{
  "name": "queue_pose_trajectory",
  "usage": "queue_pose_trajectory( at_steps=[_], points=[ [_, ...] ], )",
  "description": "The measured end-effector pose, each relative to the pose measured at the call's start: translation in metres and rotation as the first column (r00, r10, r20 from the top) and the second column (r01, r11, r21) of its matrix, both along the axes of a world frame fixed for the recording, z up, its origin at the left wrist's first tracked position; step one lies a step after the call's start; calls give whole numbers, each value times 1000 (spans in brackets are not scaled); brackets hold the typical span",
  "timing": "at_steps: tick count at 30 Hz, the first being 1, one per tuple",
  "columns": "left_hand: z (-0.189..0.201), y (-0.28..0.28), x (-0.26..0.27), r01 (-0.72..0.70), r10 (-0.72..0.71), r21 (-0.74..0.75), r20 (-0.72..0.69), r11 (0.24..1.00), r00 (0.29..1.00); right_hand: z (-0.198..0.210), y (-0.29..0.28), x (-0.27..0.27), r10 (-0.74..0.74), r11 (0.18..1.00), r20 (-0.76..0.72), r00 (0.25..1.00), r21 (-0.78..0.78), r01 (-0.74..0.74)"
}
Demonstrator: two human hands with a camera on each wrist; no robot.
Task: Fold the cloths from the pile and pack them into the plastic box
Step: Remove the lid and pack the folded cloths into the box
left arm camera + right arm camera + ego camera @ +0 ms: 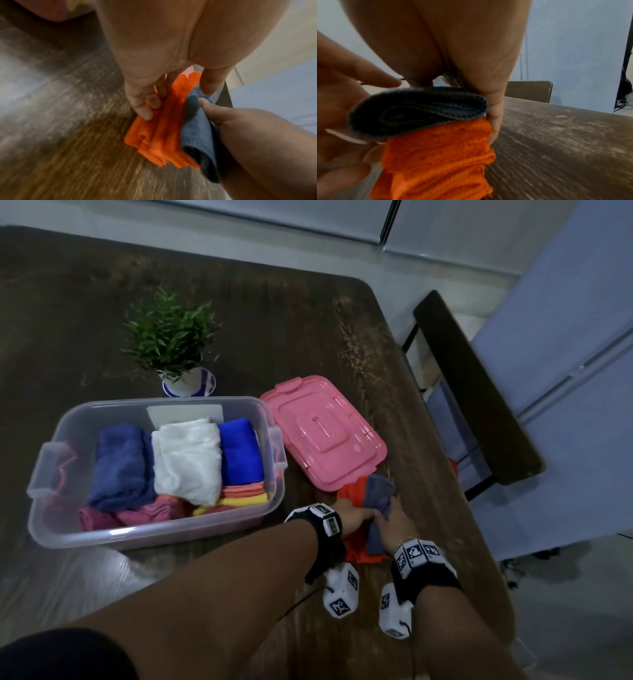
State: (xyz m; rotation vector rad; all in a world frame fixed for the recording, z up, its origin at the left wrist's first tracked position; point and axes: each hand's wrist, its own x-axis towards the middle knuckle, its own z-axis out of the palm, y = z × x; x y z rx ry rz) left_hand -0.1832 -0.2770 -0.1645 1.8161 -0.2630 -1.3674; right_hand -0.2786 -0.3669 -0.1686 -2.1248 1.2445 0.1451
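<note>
A clear plastic box (137, 537) at the left holds several folded cloths: blue, white, pink, yellow. Right of it, near the table's front edge, a folded grey-blue cloth (378, 494) (419, 112) lies on a folded orange cloth (354, 491) (163, 135) (436, 155). My left hand (356, 518) holds this stack from the left, its fingers (142, 109) against the orange cloth and its thumb on the grey one. From the right my right hand (394, 522) grips the grey cloth (197, 128), thumb on top, fingers (494, 121) down the far side.
The pink lid (325, 433) lies upside up just behind the hands, right of the box. A small potted plant (171, 337) stands behind the box. A dark chair (479, 392) is at the table's right edge. Bare wooden table (274, 320) stretches beyond.
</note>
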Motion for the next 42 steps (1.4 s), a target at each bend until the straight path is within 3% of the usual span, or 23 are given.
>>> queue_pose_trajectory(
  at_steps=[4, 9, 13, 17, 20, 22, 26, 29, 31, 33, 35, 39, 42],
  points=[
    [-13, -14, -8, -210, 203, -88, -87, 974, 975, 2, 2, -8, -30, 998, 71, 997, 54, 26],
    [-1, -12, -10, -324, 293, -213, -165, 922, 942, 22, 15, -18, -34, 999, 173, 984, 40, 28],
    [26, 3, -6, -406, 364, -309, -188, 860, 912, 47, 23, -19, -57, 998, 419, 906, 30, 49],
    [64, 25, 3, -431, 339, -424, -278, 796, 899, 87, 39, -3, -134, 982, 537, 833, 184, 40],
    [92, 49, 25, -411, 319, -542, -259, 733, 911, 113, 55, 20, -42, 993, 565, 824, 114, -28],
    [106, 66, 43, -373, 340, -552, -166, 746, 926, 127, 72, 38, 10, 993, 623, 782, 87, -82],
    [116, 101, 79, -445, 491, -558, -75, 701, 868, 135, 103, 82, -19, 970, 697, 716, 186, -156],
    [112, 133, 122, -521, 608, -540, -23, 660, 794, 121, 113, 110, -46, 963, 619, 784, 237, -130],
    [102, 150, 152, -564, 635, -455, 7, 690, 772, 111, 122, 119, 99, 983, 456, 885, 94, -158],
    [96, 162, 174, -551, 598, -290, 103, 782, 795, 98, 131, 122, 251, 963, 251, 935, 32, -267],
    [90, 168, 187, -479, 491, -109, 211, 871, 845, 86, 143, 123, 352, 932, 129, 927, 44, -360],
    [67, 157, 203, -287, 261, 57, 277, 956, 925, 69, 143, 127, 362, 932, 71, 929, -8, -363],
    [54, 148, 204, -22, -65, 192, 434, 981, 899, 69, 144, 129, 360, 933, 40, 932, -1, -361]
  ],
)
